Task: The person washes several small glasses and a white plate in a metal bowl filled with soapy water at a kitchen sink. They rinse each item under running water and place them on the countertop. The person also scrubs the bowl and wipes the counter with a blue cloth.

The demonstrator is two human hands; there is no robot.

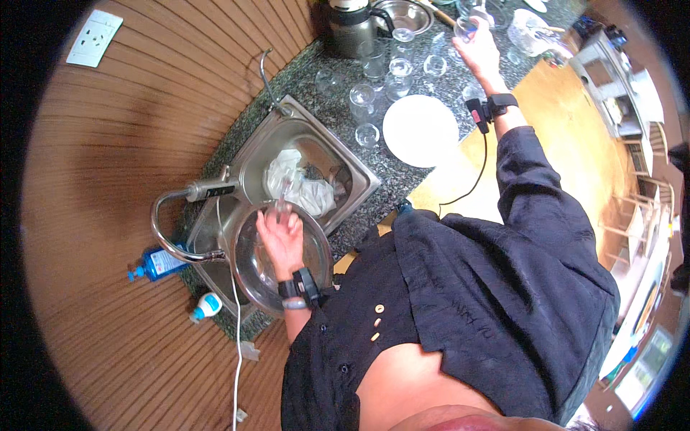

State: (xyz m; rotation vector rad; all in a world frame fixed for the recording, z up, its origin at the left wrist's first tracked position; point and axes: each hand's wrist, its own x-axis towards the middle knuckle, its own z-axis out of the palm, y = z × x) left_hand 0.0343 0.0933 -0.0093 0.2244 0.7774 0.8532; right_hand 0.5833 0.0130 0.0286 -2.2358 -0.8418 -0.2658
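Note:
My left hand (284, 242) is over a large round basin (325, 237), its fingers curled around a small clear glass (281, 207). That glass is blurred, so its exact shape is hard to tell. The basin sits across the near side of the double sink (356, 180). At the far right of the granite counter, my right hand (478, 51) grips another clear glass (464, 29). Between the hands stand several clear stemmed glasses (362, 96) and a round white plate (420, 131).
White crumpled plastic (315, 196) lies in one sink bowl. A curved faucet (161, 226) arches over the other. A blue pump bottle (161, 264) and a white bottle (210, 304) flank the sink. A metal thermos jug (350, 29) and a steel bowl (412, 16) stand at the back.

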